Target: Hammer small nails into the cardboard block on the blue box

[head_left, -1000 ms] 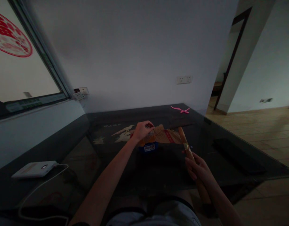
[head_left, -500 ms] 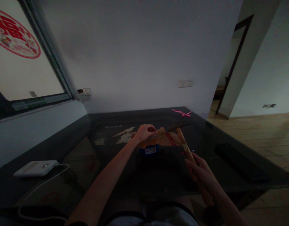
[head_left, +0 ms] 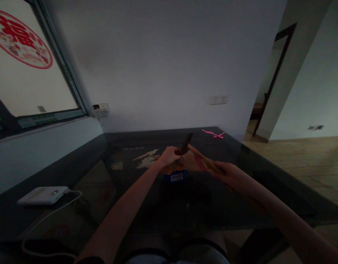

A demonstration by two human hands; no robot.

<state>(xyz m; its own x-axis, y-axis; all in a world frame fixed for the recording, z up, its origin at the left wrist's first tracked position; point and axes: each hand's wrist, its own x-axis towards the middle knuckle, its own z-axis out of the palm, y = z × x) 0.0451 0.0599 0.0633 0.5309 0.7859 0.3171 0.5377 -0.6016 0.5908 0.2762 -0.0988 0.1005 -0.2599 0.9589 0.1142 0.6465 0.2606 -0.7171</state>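
Note:
My right hand (head_left: 224,170) is closed round the wooden handle of a hammer (head_left: 202,156). Its dark head (head_left: 187,143) is close beside my left fingers, above the tabletop. My left hand (head_left: 170,156) is closed in a pinch at a tan, speckled piece (head_left: 191,162) with a pinkish-red band; whatever small thing sits between the fingertips is hidden. Below that piece stands a blue container (head_left: 176,176) with a white label. Orange colour shows at its upper edge, under my left hand.
The dark glossy table (head_left: 147,212) has pale printed figures on top. At its left lies a white power bank (head_left: 44,195) with a white cable (head_left: 48,216). A pink ribbon (head_left: 217,135) lies at the far right, and a long dark object (head_left: 284,194) near the right edge.
My right hand has swung the hammer up and left, bringing its head from the right of the tan piece to beside my left fingers. The left hand stays in place.

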